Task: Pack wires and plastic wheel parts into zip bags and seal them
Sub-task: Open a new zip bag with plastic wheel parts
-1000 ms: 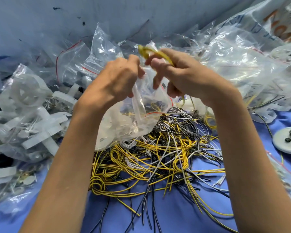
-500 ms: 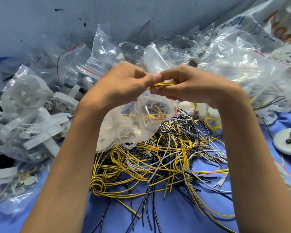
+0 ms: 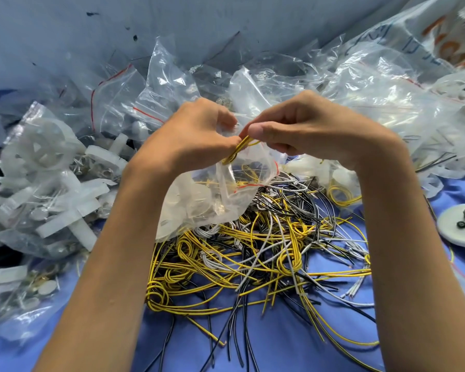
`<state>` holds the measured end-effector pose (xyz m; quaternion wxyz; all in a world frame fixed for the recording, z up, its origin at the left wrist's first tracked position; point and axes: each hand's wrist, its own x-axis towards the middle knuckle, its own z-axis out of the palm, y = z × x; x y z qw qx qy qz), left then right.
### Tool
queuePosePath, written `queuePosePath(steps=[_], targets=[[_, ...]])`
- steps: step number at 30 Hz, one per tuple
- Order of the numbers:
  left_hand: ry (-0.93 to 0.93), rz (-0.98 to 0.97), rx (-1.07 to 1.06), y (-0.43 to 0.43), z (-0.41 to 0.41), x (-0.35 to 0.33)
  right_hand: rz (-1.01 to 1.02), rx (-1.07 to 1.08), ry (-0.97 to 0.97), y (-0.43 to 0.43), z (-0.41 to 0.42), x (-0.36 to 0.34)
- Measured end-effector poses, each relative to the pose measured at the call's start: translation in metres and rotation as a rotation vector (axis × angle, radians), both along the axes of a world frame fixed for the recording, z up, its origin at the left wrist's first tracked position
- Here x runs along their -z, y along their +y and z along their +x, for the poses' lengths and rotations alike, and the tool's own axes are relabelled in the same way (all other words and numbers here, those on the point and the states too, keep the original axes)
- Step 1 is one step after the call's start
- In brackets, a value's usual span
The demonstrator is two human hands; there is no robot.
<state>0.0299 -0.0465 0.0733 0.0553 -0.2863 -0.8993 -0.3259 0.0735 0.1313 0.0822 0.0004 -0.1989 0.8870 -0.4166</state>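
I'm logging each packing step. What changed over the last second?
The right hand brought the folded yellow wire down from above the zip bag and now feeds its end into the bag's mouth. The left hand still holds the bag at its mouth. The loose wire pile has not moved.

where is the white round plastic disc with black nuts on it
Head view, far right edge: the white round plastic disc lies on the blue cloth, just right of the right forearm.
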Motion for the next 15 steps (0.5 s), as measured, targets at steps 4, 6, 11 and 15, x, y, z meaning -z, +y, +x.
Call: queuePosePath(steps=[4,6,11,15], targets=[[-0.037,-0.012,-0.018,-0.001,0.002,-0.004,0.119,0.113,0.018,-0.003,0.0,-0.001],[-0.045,0.012,-0.029,0.0,0.004,-0.005,0.193,0.148,0.036,-0.005,-0.002,-0.001],[-0.033,0.002,-0.046,0.004,0.004,-0.005,0.329,0.098,0.052,-0.026,-0.005,0.002],[-0.055,0.089,-0.042,0.003,0.007,-0.01,0.475,-0.004,0.102,-0.048,-0.004,0.01]])
